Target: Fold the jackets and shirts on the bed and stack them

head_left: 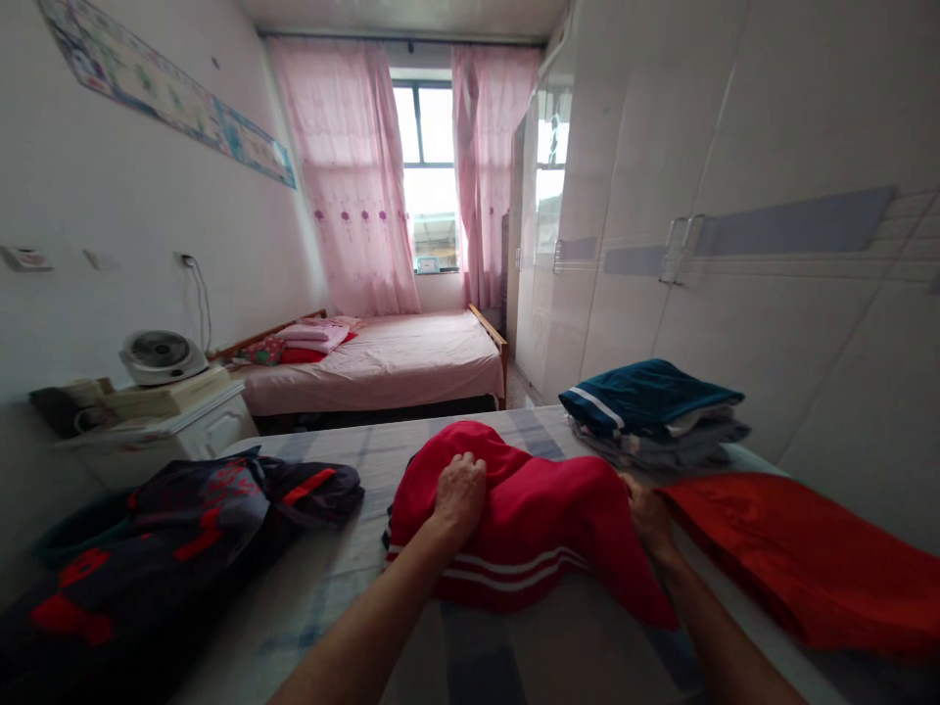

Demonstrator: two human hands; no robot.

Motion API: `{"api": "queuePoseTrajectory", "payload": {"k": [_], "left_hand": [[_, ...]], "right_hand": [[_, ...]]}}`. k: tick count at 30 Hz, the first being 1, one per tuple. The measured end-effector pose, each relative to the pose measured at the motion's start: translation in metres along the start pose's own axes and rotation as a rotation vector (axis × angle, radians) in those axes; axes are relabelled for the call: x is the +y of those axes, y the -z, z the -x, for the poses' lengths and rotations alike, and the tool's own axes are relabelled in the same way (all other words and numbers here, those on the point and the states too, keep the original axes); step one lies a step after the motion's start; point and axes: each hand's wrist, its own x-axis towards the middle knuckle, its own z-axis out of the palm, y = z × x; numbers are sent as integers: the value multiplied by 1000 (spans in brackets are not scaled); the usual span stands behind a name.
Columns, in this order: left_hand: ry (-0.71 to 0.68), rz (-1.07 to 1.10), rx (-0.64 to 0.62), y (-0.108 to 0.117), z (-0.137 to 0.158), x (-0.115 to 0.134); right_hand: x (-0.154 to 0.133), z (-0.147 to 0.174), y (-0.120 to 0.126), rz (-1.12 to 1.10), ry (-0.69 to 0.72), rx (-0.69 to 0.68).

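A red garment with two white stripes along its near edge (529,519) lies partly folded and bunched on the bed before me. My left hand (462,494) is on top of its left part, fingers curled into the cloth. At the garment's right end, my right hand (647,514) grips the edge, its fingertips partly hidden by the fabric. A sliver of dark cloth shows at the garment's left edge. Whether the red piece is a jacket or trousers, I cannot tell.
Folded clothes with a teal piece on top (653,397) are stacked behind my right hand. Orange-red cloth (815,558) lies to the right, a dark jacket with red patches (212,519) to the left. Beyond stand a pink-covered bed (397,362), a small fan (163,356) and white wardrobes (661,323).
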Motion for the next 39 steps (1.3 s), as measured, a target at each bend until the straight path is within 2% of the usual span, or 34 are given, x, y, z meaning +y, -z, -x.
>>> {"api": "queuePoseTrajectory", "payload": {"k": [2,4,8,9,10,11,12,13,16,17,21,22,23,24,26,28,29,30,31,32,34,36,37,39], "left_hand": [[37,22,40,-4,-7,-7],[71,60,113,14,-16,-15],[117,133,357,100,-31,-27],[131,138,436,122,-32,-29],[145,151,568,140,-31,-32],[119,186,735,154,-27,-34],[84,194,780,165,-22,-38],[46,198,782,172,-16,-42],[21,169,648,190,6,-55],[49,162,683,198,13,-58],[102,62,1030,241,37,-56],[110,9,1051,248,40,-55],[128,-46,1009,250,42,-54],[142,-96,901,248,43,-55],[130,-152,560,227,44,-62],[55,-163,234,189,50,-73],[39,-166,129,166,57,-77],[36,-172,16,141,65,-80],[60,-206,-182,117,74,-81],[113,-258,-294,96,84,-81],[194,-348,-389,67,98,-78],[232,-387,-360,65,99,-78],[244,-394,-332,77,94,-80],[278,-416,-210,120,76,-88]], "right_hand": [[3,-1,-2,13,7,2],[6,-3,-4,13,15,-1],[12,-6,-9,-5,17,-26],[13,-7,-10,-9,15,-34],[14,-8,-10,-11,12,-41],[14,-8,-11,-11,9,-46],[15,-8,-11,-9,6,-49],[15,-9,-12,-7,2,-51],[15,-9,-12,1,-13,-51],[15,-10,-12,2,-18,-53],[14,-10,-12,1,-40,-60],[14,-11,-12,1,-46,-60],[13,-11,-12,2,-50,-60],[13,-11,-12,3,-53,-60],[13,-12,-13,7,-56,-56],[13,-12,-12,10,-58,-49],[13,-12,-12,11,-59,-46],[13,-12,-12,11,-59,-43],[13,-12,-12,11,-60,-41],[13,-12,-12,10,-60,-40],[13,-11,-12,6,-59,-40],[12,-11,-12,4,-61,-40],[12,-10,-12,4,-61,-39],[11,-10,-12,7,-64,-38]]}}
